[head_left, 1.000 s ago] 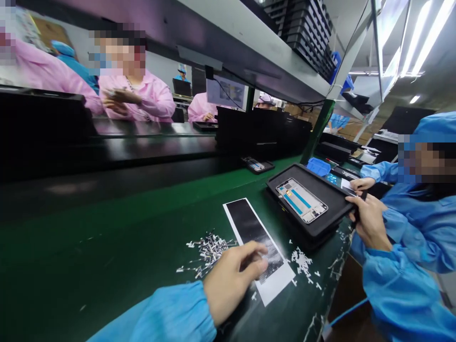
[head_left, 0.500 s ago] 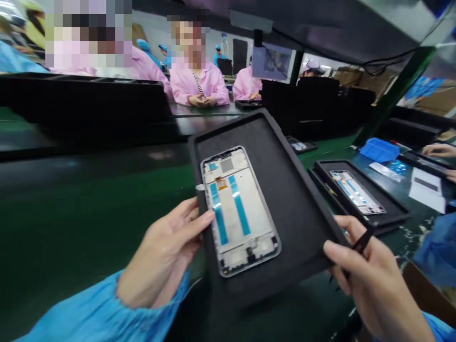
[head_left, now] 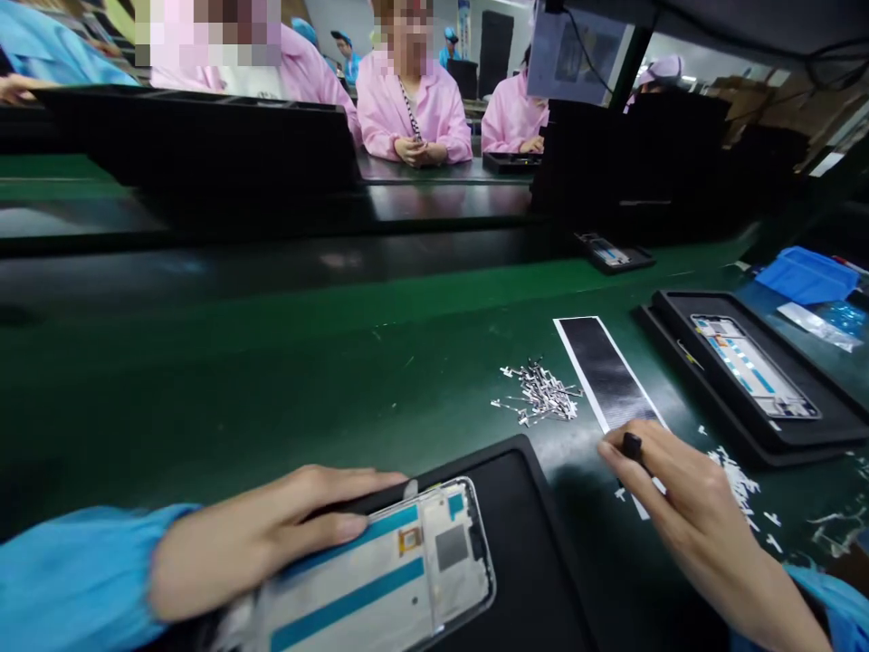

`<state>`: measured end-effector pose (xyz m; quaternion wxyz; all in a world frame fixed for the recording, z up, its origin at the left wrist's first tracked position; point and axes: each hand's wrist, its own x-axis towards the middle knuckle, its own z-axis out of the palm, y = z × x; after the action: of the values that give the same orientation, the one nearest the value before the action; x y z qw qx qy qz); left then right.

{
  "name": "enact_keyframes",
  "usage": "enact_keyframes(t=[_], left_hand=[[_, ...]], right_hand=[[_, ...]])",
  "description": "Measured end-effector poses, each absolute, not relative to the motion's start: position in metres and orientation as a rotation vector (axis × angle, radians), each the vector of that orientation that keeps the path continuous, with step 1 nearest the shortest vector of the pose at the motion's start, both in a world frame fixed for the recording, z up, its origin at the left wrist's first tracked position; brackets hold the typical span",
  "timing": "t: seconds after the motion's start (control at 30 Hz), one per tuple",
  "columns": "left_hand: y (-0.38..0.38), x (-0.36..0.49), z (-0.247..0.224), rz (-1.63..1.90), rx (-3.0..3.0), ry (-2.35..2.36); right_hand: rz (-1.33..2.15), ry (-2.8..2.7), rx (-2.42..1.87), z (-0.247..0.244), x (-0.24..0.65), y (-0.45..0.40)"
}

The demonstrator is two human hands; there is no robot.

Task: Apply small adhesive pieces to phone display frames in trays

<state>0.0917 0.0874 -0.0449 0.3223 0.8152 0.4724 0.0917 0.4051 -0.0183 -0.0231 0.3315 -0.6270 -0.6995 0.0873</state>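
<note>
In the head view my left hand (head_left: 285,525) grips the far left rim of a black foam tray (head_left: 522,534), its thumb resting on the phone frame that lies inside. This phone frame (head_left: 434,580) is silver-white with blue strips and a small orange flex connector; its near end is cut off at the bottom. My right hand (head_left: 685,498) is off the tray, closed around black tweezers (head_left: 632,445), most of which the fingers hide. Beneath that hand lies a dark, white-edged sheet (head_left: 604,367). A heap of small metal-looking pieces (head_left: 539,394) is left of the sheet.
At the right, stacked black trays (head_left: 842,407) hold another phone frame (head_left: 753,367). Small white scraps (head_left: 737,484) are scattered nearby. A blue bin (head_left: 807,274) and a smaller tray (head_left: 628,258) stand farther back. People in pink sit across the bench behind black boxes (head_left: 224,136).
The tray with the phone frame has come down toward me and turned. My right hand has let go of the tray and moved over the sheet, keeping the tweezers.
</note>
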Motion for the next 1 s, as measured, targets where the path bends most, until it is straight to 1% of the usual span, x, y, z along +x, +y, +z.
enact_keyframes(t=[0.07,0.23,0.43,0.53,0.67,0.9,1.0], left_hand=[[0.092,0.114,-0.036,0.133,2.236,1.152],[0.122,0.181,-0.017,0.024,2.663,0.877],[0.132,0.253,-0.037,-0.072,2.762,0.775],[0.133,0.257,-0.043,-0.109,2.759,0.754],[0.133,0.245,-0.037,-0.116,2.737,0.753],[0.135,0.235,-0.022,-0.030,2.574,0.716],[0.127,0.239,-0.018,0.035,2.464,0.665]], right_hand=[[0.266,-1.768,-1.623,-0.029,0.403,-0.014],[0.380,-1.646,-1.606,-0.045,0.402,-0.003],[0.308,-1.555,-1.646,-0.051,0.406,-0.003],[0.294,-1.535,-1.672,-0.049,0.409,-0.008],[0.275,-1.533,-1.652,-0.047,0.407,-0.011],[0.237,-1.559,-1.599,-0.048,0.403,-0.009],[0.319,-1.543,-1.592,-0.048,0.401,-0.009]])
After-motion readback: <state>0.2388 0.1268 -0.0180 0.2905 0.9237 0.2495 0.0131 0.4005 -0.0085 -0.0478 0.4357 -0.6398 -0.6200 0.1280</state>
